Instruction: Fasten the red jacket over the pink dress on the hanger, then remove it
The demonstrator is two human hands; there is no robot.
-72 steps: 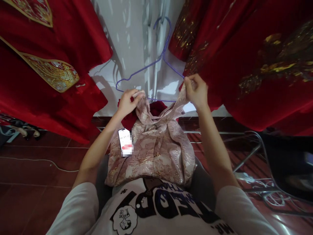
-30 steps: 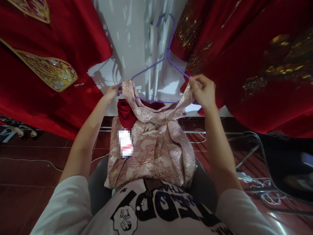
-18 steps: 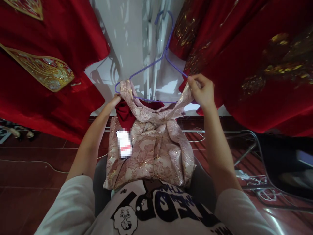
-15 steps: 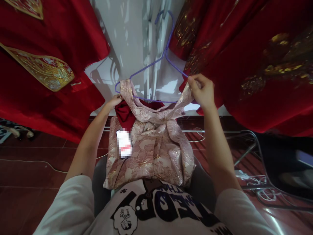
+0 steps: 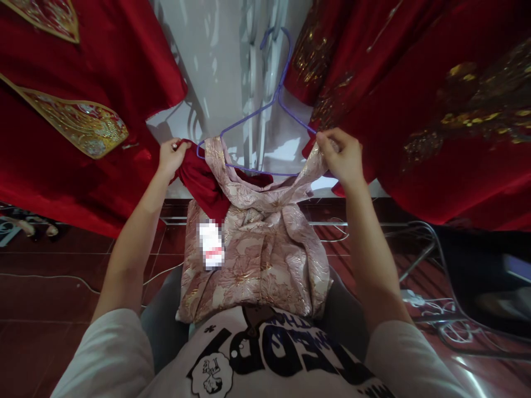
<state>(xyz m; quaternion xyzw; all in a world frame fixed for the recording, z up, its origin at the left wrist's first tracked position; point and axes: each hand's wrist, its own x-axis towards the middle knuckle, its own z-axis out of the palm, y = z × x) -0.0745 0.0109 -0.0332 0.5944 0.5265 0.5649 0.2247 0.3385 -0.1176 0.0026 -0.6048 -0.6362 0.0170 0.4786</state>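
Our left hand (image 5: 172, 156) pinches the edge of a dark red cloth (image 5: 203, 182), holding it out beside the left end of the purple hanger (image 5: 253, 114). Our right hand (image 5: 342, 156) grips one strap of the pink brocade garment (image 5: 244, 265) at the hanger's right end. The garment lies across our lap, its other strap over the hanger's left arm. On it rests a phone (image 5: 212, 246), its screen blurred out.

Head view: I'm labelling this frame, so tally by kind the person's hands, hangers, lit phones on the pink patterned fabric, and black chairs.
Left hand and right hand: 2
Purple hanger: 1
Lit phone on pink patterned fabric: 1
Black chair: 1
Total: 5
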